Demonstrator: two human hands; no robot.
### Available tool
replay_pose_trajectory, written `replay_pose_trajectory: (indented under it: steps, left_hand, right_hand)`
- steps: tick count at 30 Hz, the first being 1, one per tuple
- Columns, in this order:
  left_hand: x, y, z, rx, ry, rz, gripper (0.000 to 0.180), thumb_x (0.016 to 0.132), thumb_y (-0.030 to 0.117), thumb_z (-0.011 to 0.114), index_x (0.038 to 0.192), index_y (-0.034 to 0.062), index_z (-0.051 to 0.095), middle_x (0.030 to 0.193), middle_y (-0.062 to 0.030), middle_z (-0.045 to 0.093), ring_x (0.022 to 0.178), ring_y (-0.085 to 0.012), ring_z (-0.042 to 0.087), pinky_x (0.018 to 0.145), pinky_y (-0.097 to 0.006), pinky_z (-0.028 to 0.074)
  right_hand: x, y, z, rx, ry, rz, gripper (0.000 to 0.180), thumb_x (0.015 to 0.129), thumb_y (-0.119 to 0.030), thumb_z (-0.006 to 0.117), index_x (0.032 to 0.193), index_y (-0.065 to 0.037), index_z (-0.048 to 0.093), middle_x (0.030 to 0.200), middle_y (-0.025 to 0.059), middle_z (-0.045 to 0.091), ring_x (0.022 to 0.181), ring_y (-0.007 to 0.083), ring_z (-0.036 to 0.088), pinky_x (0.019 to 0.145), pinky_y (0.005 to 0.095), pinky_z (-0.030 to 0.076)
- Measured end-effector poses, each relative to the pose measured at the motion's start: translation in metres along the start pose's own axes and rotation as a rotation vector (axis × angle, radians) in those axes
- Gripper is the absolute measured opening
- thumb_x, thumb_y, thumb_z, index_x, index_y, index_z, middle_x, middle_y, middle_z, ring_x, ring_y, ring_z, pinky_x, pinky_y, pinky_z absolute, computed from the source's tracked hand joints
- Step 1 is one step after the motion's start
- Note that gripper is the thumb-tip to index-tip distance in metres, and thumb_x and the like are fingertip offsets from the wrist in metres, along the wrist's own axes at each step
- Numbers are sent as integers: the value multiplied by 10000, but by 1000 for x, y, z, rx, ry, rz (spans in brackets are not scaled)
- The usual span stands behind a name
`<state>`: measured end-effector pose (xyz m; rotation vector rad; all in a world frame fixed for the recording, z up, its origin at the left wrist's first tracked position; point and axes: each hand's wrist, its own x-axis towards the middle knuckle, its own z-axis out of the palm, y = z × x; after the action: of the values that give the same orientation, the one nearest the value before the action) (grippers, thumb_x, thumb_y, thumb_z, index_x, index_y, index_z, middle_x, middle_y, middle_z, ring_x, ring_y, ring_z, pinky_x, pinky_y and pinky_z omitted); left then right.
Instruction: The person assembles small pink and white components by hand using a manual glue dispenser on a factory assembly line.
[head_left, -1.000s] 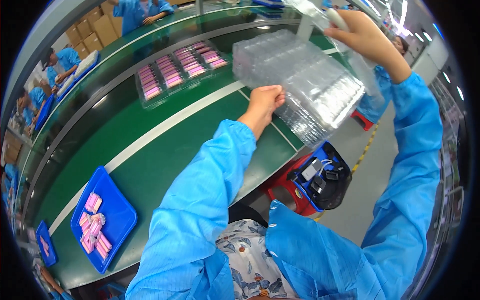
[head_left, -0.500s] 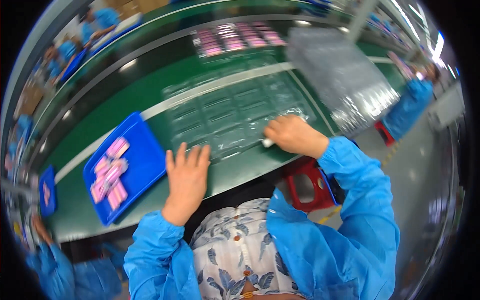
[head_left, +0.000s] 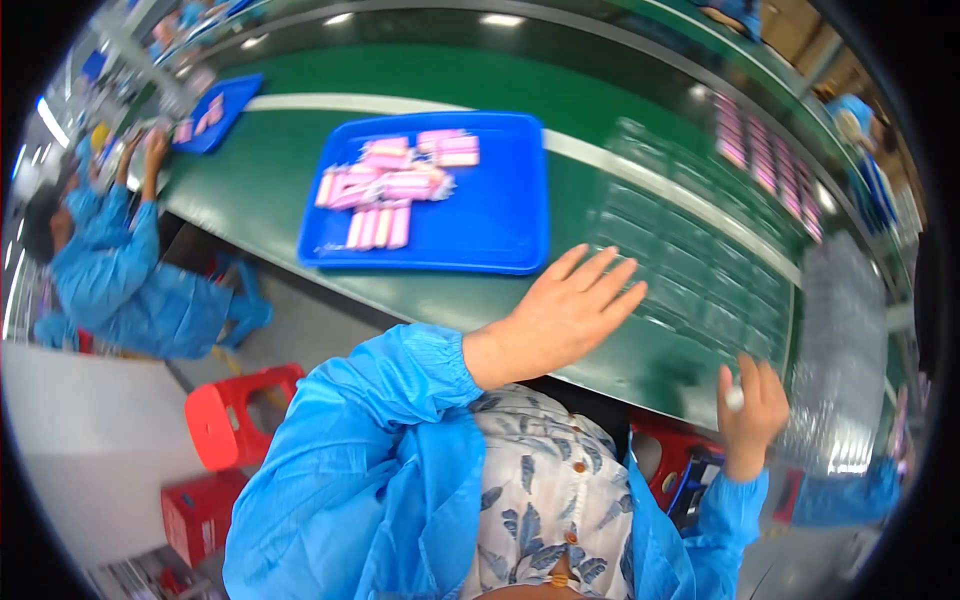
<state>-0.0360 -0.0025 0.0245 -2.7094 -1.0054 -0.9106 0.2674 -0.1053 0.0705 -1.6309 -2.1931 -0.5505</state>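
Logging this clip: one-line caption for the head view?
Left hand rests open beside a clear plastic compartment tray on the green conveyor belt; right hand grips its near edge.

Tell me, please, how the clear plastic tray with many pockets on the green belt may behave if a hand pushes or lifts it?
The clear plastic tray looks thin and see-through, so it is probably light and slides easily on the smooth green belt. Being a wide, thin sheet, it may flex if lifted by one edge. The left hand lies flat at its edge, the right hand at its near corner.
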Motion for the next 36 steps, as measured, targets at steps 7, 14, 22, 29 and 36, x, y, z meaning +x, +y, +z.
replay_pose_trajectory:
  steps: [7, 14, 22, 29, 36]
  left_hand:
    - [4, -160, -51, 469, -27, -279, 94, 810, 83, 607, 818, 46, 692, 850, -160, 690, 804, -318, 694, 703, -410, 574]
    - [12, -217, -35, 428, -471, -196, 169, 835, 140, 679, 936, 23, 749, 1001, -205, 685, 949, -358, 686, 816, -449, 569]
    - [22, -93, -53, -905, -302, -323, 221, 835, 27, 750, 1040, 43, 667, 1016, -51, 703, 942, -152, 666, 865, -288, 520]
    - [5, -18, 2, -987, -415, -241, 233, 861, 24, 717, 1087, 76, 688, 1009, -77, 672, 958, -213, 656, 840, -318, 526]
    - [9, -2, 13, -987, -423, -128, 316, 836, 0, 719, 1143, 31, 654, 1198, -108, 636, 1147, -287, 605, 987, -366, 494]
  right_hand:
    - [20, -57, -9, 471, 134, -42, 328, 941, -298, 673, 975, 27, 644, 864, 192, 648, 746, 356, 643, 665, 392, 507]
    - [35, -93, 25, 806, 141, 65, 290, 833, -147, 802, 1001, -2, 614, 966, 165, 655, 842, 327, 661, 722, 364, 529]
    - [24, -81, 28, 1130, 165, 355, 169, 904, -17, 707, 1040, 12, 611, 1099, 165, 621, 876, 236, 648, 766, 322, 536]
    - [35, -90, 33, 525, 66, -88, 211, 800, -40, 742, 972, -23, 622, 880, 90, 627, 704, 217, 649, 553, 341, 499]
    - [31, -94, 49, 261, -79, -201, 258, 762, -116, 664, 1008, -50, 623, 833, 45, 543, 662, 163, 606, 522, 332, 491]
